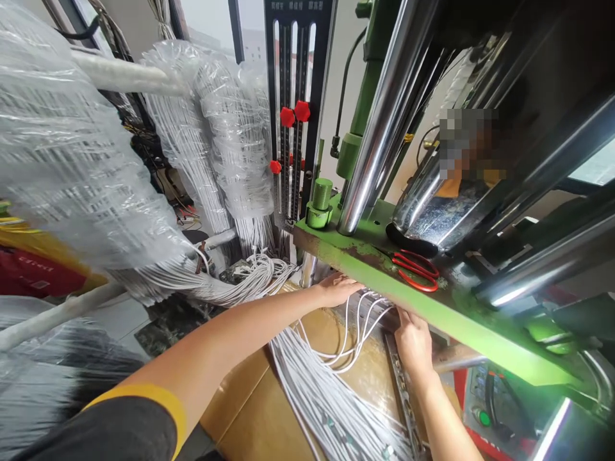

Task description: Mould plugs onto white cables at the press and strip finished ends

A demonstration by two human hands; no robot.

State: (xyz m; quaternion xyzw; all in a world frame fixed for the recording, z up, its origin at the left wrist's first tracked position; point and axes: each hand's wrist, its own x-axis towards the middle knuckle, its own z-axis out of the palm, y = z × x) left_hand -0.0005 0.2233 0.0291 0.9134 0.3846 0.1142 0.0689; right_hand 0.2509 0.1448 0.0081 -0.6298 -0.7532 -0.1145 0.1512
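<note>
Workshop; green press (413, 304), 12 to 4 o'clock. Plastic-wrapped cable bundles (72, 147), 9 to 11. Tan tabletop (250, 390), 6, under loose white cables (317, 390); several arch up to the press between hands. Left hand (340, 289) extended, 5; right hand (416, 336) curled, 4; fingertips hidden, can't tell if clamped. Red-handled scissors (418, 271), 3-4, on press.

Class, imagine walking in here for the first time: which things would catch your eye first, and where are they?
Most likely the bright green plate, with red-handled scissors on top and the left hand and right hand at its near edge. Next, probably, the plastic-wrapped bundles along the left side, and the sheaf of white cables spread below the hands.
</note>
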